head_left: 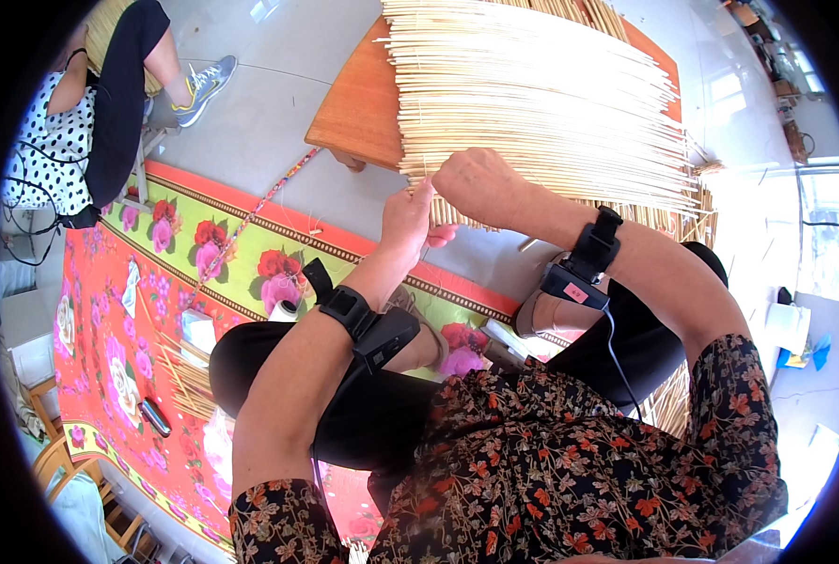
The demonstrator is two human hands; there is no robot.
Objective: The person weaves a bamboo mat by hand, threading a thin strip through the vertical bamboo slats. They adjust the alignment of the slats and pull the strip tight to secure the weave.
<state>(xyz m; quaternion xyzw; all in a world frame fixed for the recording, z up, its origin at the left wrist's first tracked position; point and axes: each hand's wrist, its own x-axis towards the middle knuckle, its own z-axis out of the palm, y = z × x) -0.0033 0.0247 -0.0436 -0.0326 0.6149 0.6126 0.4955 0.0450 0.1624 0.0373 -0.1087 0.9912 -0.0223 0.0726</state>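
Here, upper middle of the frame: a reed mat [541,103] of pale thin stalks lying across a wooden surface [358,103], its near edge overhanging toward the lap. Left hand [408,221] raised to that edge, fingers drawn together around a stalk end, apparently pinching it, though the exact grip hidden behind the knuckles. Right hand [476,183] just beside, curled into a loose fist over the same edge, fingertips tucked under and out of sight, so cannot tell whether gripping a stalk or a thread. Black wrist bands [368,320] on both forearms. Lower left, a flowered cloth [156,310] on the floor with loose stalks [184,376] scattered on it; upper left, another person [90,103] seated.

Judging by the pose, in the weaving or tying step at the mat's near edge, seating one stalk against the row. Next move likely calling for a steady pinch from the left while the right pulls tight, keeping the stalk parallel with its neighbours and flush at the ends.
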